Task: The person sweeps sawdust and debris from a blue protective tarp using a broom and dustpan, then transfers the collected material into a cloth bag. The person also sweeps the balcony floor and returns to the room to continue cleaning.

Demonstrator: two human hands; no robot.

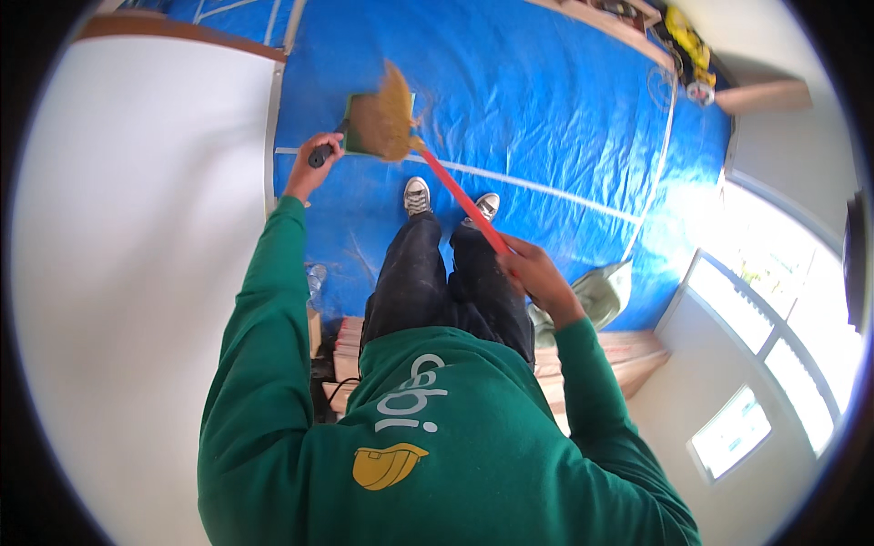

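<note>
A person in one green sweatshirt [501, 455] grips a broom and a dustpan over a blue floor covering [546, 100]. The broom [446, 179] shows a straight, bright red handle and a fan of straw-yellow bristles, slightly blurred at the edges; its head lies across the right part of the dustpan [358, 146], though whether the bristles touch the pan cannot be told. The pan is squarish, brownish inside, edged in green, with a black handle at its left. The left hand [311, 170], just left of the dustpan, is closed around that black handle; the right hand [537, 273], nearer the body and to the pan's right, is wrapped around the red one. The count: one broom, one dustpan, two hands, two dark shoes [416, 196] with white toes and laces, planted just below and to the right of the dustpan, and one pale green sack [603, 293], well apart from it at lower right. One broad white surface [137, 227] fills the area left of the pan; one bright yellow item [689, 41] sits far to its right.
</note>
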